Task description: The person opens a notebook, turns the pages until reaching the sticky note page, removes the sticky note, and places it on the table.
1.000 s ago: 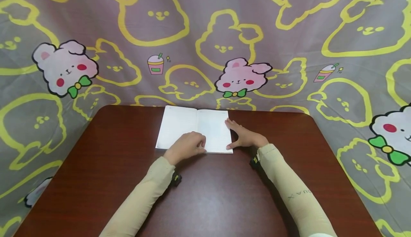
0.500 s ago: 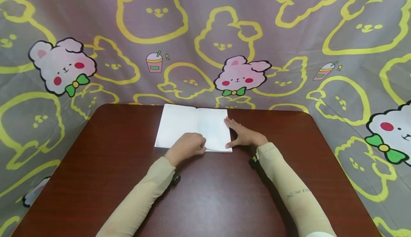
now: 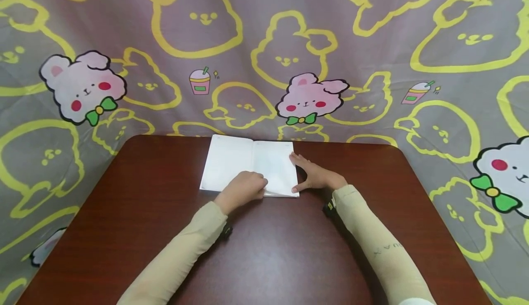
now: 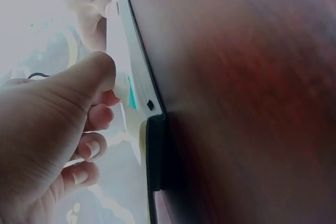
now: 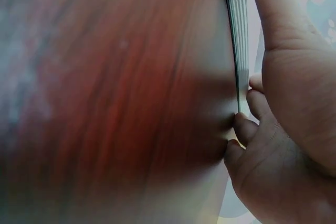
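An open notebook (image 3: 229, 162) with white pages lies at the far side of the table. My left hand (image 3: 244, 188) is at its near edge, just right of the spine, fingers curled. In the left wrist view, the thumb (image 4: 97, 72) and forefinger of that hand pinch the edge of a page, which bulges slightly there. The pinched spot is partly hidden by the thumb. My right hand (image 3: 316, 175) rests spread at the notebook's right side, thumb on the lower corner and fingers along the outer edge. The right wrist view shows the page block (image 5: 240, 30) beside that thumb.
The notebook stands on a dark reddish-brown table (image 3: 272, 250). Behind the table hangs a grey curtain (image 3: 244, 29) with cartoon prints. A small black device (image 3: 329, 207) is strapped under the right wrist.
My left fingers have closed in at the notebook's near edge and shifted slightly right. The right page's lower edge now bulges a little beside them. The right hand stays in place.
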The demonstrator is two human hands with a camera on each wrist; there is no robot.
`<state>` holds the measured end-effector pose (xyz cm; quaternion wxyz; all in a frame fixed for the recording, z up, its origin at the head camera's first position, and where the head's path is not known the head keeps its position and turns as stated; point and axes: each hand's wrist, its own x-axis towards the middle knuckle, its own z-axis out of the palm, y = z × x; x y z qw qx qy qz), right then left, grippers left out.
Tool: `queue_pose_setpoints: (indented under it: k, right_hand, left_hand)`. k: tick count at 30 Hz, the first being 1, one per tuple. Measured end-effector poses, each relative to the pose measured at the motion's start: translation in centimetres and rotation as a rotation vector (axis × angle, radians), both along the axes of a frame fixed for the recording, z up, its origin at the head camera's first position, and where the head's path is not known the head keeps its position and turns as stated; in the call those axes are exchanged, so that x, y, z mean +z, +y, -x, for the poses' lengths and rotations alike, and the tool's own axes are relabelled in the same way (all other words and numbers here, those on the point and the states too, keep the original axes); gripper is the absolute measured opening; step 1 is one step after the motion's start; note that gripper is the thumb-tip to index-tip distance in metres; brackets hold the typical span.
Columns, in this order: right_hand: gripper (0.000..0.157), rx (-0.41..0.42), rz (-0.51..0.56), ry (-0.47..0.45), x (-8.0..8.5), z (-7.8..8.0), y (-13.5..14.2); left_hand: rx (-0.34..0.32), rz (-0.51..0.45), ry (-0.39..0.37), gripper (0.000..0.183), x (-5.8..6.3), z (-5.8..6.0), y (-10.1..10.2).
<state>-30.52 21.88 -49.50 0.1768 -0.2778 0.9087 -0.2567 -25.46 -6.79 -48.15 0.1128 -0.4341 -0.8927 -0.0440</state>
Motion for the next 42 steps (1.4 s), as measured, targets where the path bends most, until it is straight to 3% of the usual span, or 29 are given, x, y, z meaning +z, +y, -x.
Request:
queue_pose_setpoints:
  k: [8, 14, 21, 30, 42]
  right_hand:
    - [0.123, 0.007, 0.018, 0.032, -0.1, -0.2, 0.6]
    - [0.123, -0.009, 0.029, 0.036, -0.2, -0.3, 0.4]
    - [0.117, 0.009, 0.023, 0.081, -0.2, 0.0, -0.4]
    - [0.117, -0.017, -0.042, 0.046, 0.2, -0.2, -0.8]
    - [0.118, -0.015, -0.027, 0.012, 0.4, -0.3, -0.6]
  left_hand:
    - [0.028, -0.074, 0.023, 0.022, 0.6, -0.6, -1.2]
    - [0.048, -0.140, -0.017, 0.022, 0.5, -1.0, -2.1]
    - [0.142, -0.255, -0.056, 0.023, -0.1, -1.4, -2.1]
    - [0.228, -0.369, -0.063, 0.018, -0.3, -1.9, -1.5]
    - [0.271, -0.455, 0.015, 0.016, 0.2, -2.3, -2.0]
